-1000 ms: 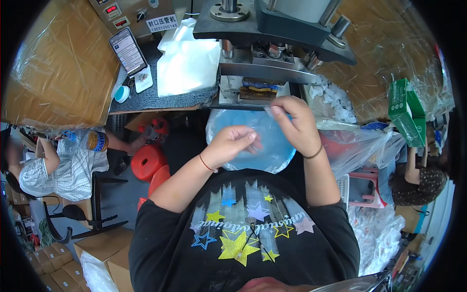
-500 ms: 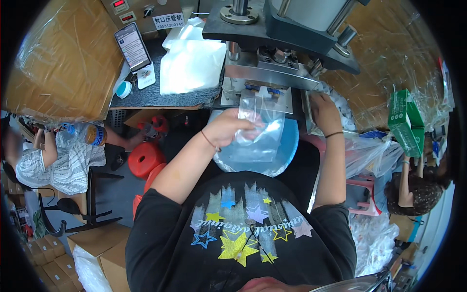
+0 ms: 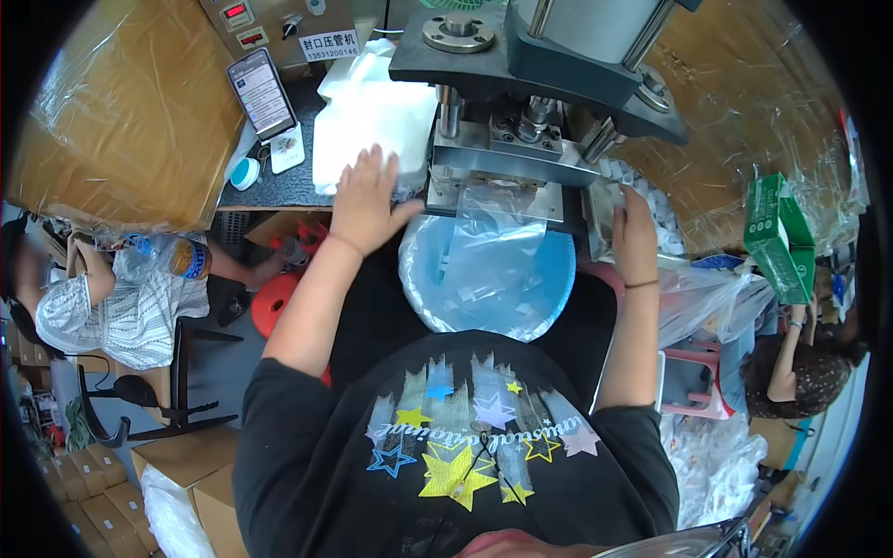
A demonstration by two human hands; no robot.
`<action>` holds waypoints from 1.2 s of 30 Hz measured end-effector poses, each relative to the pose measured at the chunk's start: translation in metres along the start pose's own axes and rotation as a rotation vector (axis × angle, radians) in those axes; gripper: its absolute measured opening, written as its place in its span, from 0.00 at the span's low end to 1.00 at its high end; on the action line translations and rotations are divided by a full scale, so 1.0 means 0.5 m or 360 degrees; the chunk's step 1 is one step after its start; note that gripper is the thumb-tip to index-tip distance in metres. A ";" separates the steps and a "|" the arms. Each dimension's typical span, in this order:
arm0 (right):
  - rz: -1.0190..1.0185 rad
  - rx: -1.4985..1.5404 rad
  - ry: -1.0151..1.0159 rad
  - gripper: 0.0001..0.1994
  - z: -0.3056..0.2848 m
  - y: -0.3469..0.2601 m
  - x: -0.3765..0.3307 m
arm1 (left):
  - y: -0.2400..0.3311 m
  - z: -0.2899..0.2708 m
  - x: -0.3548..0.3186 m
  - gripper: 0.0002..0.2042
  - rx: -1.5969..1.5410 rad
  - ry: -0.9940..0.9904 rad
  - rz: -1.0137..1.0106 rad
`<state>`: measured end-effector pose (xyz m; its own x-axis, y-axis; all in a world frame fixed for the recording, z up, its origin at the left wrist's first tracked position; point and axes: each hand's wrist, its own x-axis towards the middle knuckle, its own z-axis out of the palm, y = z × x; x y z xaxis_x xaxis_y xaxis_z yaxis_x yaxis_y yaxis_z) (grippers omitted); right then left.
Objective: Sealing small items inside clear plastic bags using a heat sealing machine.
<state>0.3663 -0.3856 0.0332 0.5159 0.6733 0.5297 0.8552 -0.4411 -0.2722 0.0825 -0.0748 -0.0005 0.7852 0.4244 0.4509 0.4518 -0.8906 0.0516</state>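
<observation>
My left hand (image 3: 367, 205) is open, fingers spread, over the near edge of a stack of white and clear plastic bags (image 3: 372, 126). A clear plastic bag (image 3: 498, 223) hangs from under the metal bar of a press machine (image 3: 521, 149), its lower part over a blue basin (image 3: 409, 270) on my lap. At the right of the press, my right hand (image 3: 636, 232) is beside a metal tray (image 3: 598, 209) with small white plastic parts (image 3: 656, 205) next to it. Its fingers are drawn together; whatever they hold is hidden.
A lit phone (image 3: 262, 93) leans at the left by a round blue-lidded tub (image 3: 245, 174). Large taped cartons (image 3: 130, 112) flank the bench. Behind me on the right, a person (image 3: 791, 367) works near a green box (image 3: 779, 237); another person (image 3: 112, 307) sits at the left.
My left hand has let go of the clear bag and moved left to the bag stack. The clear bag now hangs at the press. My right hand has pulled back slightly toward me.
</observation>
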 end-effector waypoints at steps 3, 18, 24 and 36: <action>0.0370 0.0416 0.0032 0.11 -0.044 -0.067 -0.018 | 0.019 -0.033 -0.048 0.22 -0.0063 -0.0122 0.0280; -0.0338 0.0945 -0.0350 0.04 -0.045 -0.247 0.034 | 0.221 -0.068 -0.077 0.13 -0.2537 -0.1089 -0.0440; -0.0188 0.1140 -0.0928 0.11 -0.078 -0.182 0.019 | 0.251 -0.076 -0.083 0.13 -0.3094 -0.1848 -0.0646; 0.0344 -0.0334 -0.0523 0.10 0.021 0.044 0.018 | 0.182 0.018 0.025 0.13 -0.3127 -0.1370 -0.1092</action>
<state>0.3904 -0.3828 0.0236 0.6991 0.6905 0.1858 0.7149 -0.6803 -0.1617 0.1374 -0.1490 0.0018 0.9273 0.1051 -0.3594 0.2290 0.6003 0.7663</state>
